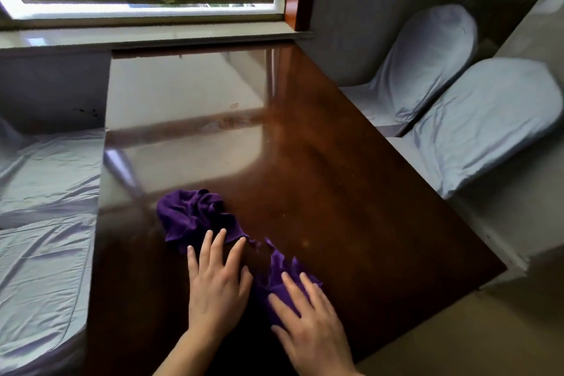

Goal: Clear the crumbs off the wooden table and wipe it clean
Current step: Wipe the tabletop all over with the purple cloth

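The left hand (216,287) and right hand (308,323) press straight fingers (210,249) on the crumpled purple cloth (189,214), low in the frame on the tabletop (335,177). Bunched up, it may miss the pale specks (305,243) or push them off the edge.

Polished table (305,146) surface is lying open far and right of the purple cloth (189,214); covered chairs (476,131) are flanking its right edge.
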